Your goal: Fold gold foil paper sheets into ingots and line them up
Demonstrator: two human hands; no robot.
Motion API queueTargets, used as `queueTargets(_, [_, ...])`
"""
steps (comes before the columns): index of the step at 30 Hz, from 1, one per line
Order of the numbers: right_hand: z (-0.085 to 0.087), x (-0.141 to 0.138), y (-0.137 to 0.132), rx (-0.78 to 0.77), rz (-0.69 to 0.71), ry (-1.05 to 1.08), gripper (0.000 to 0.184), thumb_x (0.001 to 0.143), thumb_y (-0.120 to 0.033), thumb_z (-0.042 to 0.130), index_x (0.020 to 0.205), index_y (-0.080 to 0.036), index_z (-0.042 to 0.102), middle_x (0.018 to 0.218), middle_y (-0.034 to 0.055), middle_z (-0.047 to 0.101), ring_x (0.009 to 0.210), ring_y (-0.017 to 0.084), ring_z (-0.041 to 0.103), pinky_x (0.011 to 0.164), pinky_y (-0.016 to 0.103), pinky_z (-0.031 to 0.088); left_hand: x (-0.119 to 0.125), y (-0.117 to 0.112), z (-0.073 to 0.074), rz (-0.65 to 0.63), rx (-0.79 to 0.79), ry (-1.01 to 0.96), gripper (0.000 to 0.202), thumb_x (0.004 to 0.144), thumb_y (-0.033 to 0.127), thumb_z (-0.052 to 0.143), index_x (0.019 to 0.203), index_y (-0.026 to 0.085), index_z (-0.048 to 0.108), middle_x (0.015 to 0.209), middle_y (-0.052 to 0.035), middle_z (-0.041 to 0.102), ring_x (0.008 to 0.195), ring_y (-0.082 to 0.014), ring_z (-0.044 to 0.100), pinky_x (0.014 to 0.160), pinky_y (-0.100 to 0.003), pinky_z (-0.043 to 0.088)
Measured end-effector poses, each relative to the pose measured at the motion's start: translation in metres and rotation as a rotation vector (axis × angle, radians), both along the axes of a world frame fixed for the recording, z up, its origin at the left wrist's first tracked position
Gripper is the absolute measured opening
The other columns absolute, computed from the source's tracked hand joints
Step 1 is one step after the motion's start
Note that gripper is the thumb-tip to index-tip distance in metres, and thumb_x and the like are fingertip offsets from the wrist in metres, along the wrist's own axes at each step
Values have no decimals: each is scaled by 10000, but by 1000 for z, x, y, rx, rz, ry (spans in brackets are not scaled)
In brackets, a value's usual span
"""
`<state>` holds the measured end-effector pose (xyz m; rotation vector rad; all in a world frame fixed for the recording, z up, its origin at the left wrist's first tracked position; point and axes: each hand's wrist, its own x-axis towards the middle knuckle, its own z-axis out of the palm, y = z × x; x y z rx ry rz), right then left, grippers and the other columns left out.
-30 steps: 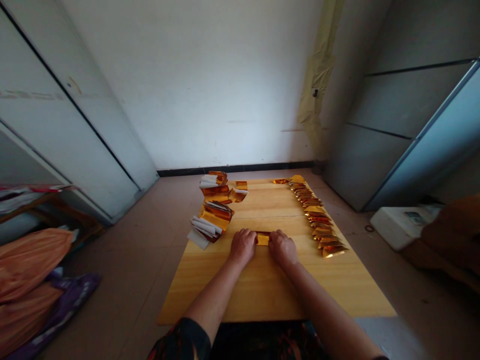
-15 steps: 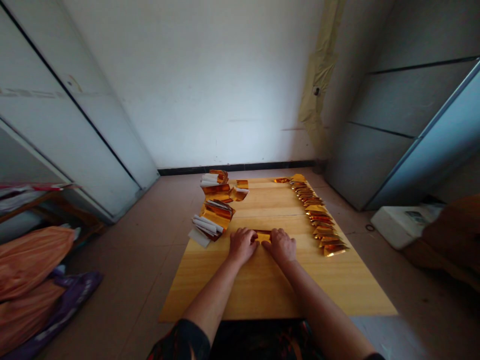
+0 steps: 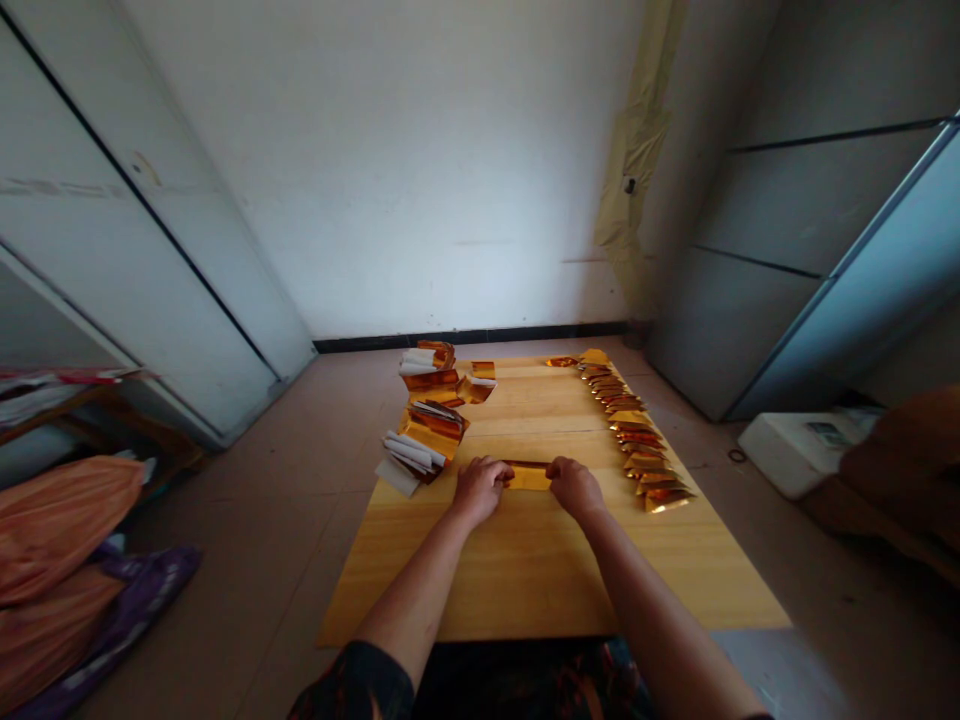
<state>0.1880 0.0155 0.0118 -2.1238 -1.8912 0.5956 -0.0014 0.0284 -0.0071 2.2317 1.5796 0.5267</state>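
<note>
Flat, narrow gold foil strip (image 3: 529,478)

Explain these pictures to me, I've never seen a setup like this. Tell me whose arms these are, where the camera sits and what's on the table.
There is no machine here. A camera worn on a person's head looks forward and down at their own arms. The left hand and right hand hold the two ends of a narrow shiny gold foil strip. It lies on a pale wooden tabletop. To its left sits a heap of folded gold and white paper, and to its right runs a row of small folded gold foil pieces.
</note>
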Motion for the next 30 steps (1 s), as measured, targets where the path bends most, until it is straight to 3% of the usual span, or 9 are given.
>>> queueTargets(5, [-2, 1, -1, 15, 37, -52, 235, 800, -124, 516, 948, -242, 655, 970, 43, 637, 808, 140, 611, 630, 215, 353, 1, -1, 0, -12, 22, 27, 316, 742, 18, 511, 885, 243, 681, 946, 3, 674, 942, -164, 562, 830, -289, 378])
queueTargets(12, [2, -4, -12, 73, 88, -128, 208, 871, -189, 465, 933, -260, 649, 990, 22, 580, 748, 113, 599, 607, 220, 329, 4, -11, -3, 62, 134, 21, 206, 769, 214, 603, 961, 253, 666, 934, -32, 625, 939, -199, 534, 832, -322, 382])
queueTargets(21, [0, -7, -17, 144, 81, -108, 183, 803, -235, 513, 949, -245, 623, 983, 19, 574, 782, 135, 594, 637, 230, 341, 2, -17, -5, -10, 237, -86, 144, 749, 102, 576, 823, 211, 633, 868, -34, 610, 899, -186, 518, 808, -307, 396])
queueTargets(25, [-7, -4, -20, 194, 76, -34, 288, 745, -188, 522, 1026, -233, 574, 1063, 25, 576, 866, 153, 597, 699, 235, 372, 2, -20, -6, -53, 242, -113, 169, 734, 52, 543, 746, 204, 615, 794, -26, 603, 848, -174, 525, 771, -292, 401])
queueTargets(30, [-15, 0, -23, 295, 90, 60, 636, 687, -163, 551, 1300, -203, 389, 1298, 82, 481, 1024, 194, 570, 788, 272, 410, 1, -26, -10, -89, 261, -118, 165, 713, 64, 555, 749, 205, 634, 823, -33, 613, 861, -174, 533, 785, -295, 414])
